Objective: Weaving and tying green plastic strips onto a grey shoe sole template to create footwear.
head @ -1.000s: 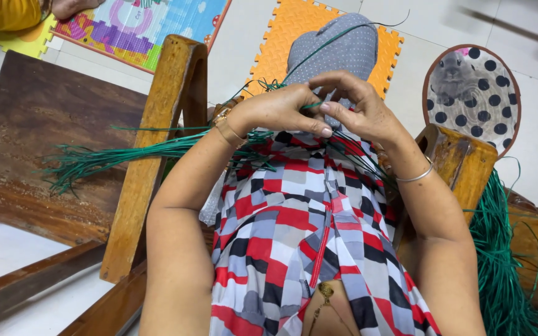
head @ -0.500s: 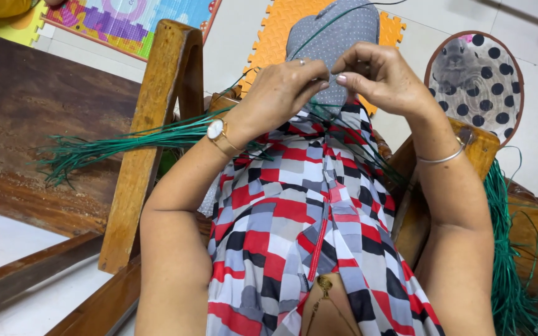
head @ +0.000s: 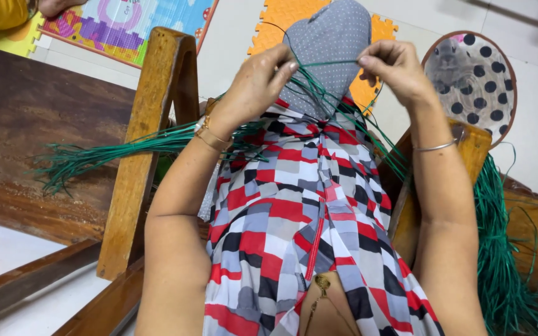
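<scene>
Green cord stretches taut, seemingly pinched, between both hands.

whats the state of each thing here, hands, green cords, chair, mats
left hand: raised, pinching a green cord
right hand: raised, pinching the same cord
green cord: stretched taut between the hands
cord bundle: lying sideways across the chair arm, ends splayed
wooden chair arm: upright, bare
loose cords: heaped at the right
orange foam mat: flat on the floor
</scene>
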